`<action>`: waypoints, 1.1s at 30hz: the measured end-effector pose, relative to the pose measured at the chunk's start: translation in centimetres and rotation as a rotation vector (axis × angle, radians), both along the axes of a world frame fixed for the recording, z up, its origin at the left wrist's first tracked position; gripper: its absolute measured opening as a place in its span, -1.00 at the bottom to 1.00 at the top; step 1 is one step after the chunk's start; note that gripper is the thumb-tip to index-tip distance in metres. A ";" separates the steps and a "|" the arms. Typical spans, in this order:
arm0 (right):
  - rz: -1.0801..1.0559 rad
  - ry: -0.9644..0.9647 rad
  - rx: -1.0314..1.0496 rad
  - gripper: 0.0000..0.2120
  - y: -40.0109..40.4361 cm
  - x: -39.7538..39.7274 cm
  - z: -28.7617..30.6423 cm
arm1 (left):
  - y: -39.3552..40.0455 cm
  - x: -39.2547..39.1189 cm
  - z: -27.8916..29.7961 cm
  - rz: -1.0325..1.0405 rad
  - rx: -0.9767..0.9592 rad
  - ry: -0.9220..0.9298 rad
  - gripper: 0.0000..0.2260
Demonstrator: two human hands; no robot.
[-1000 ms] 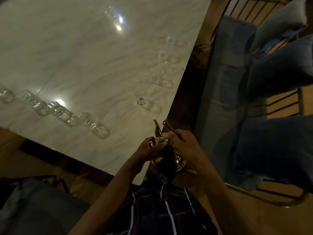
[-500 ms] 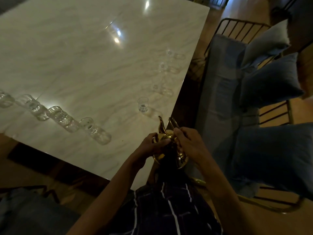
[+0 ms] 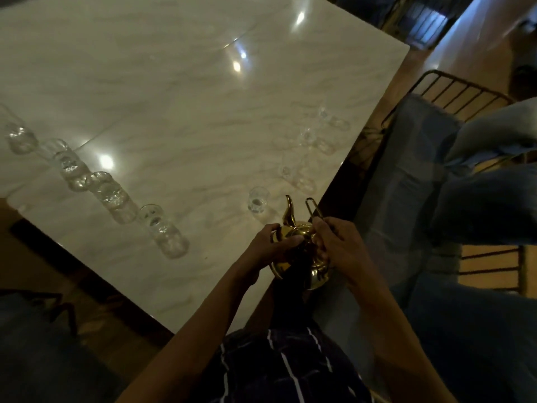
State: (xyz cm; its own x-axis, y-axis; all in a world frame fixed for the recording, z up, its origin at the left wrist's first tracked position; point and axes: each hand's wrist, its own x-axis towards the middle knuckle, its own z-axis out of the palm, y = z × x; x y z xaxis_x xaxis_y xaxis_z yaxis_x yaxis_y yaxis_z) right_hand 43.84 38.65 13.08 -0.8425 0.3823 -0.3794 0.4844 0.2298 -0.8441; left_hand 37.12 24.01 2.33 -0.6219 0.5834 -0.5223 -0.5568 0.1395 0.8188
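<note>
Both hands grasp the gold teapot (image 3: 300,231) at the near corner of the worktop (image 3: 174,97): left hand (image 3: 268,247) curled round its body, right hand (image 3: 338,245) pinching the wire handle. Its spout (image 3: 289,212) points away from me (up-frame), toward the small glass (image 3: 258,199) just beyond, which I judge lies nearer the left hand.

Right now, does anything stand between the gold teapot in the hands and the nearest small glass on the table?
Nothing visible does. The shiny gold metal teapot is held at the edge of the white marble table. The small clear glass stands just beyond its spout, and only bare tabletop lies between them.
</note>
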 end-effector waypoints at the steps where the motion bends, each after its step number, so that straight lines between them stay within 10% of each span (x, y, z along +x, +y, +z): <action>1: 0.006 -0.005 -0.002 -0.74 1.1 -1.1 -0.3 | 0.9 -0.8 0.0 0.002 -0.003 0.011 -0.68; 4: 0.020 -0.030 -0.032 -0.74 4.6 -4.4 -1.0 | 4.1 -3.2 0.0 0.030 -0.015 0.025 -0.85; 9: 0.081 -0.066 -0.038 -0.71 10.5 -9.7 -1.9 | 9.9 -6.6 -0.7 0.150 -0.063 -0.021 -0.48; 33: 0.490 -0.081 0.334 -0.61 22.6 -25.8 -0.3 | 24.8 -14.6 -0.4 0.400 -0.109 -0.249 -0.26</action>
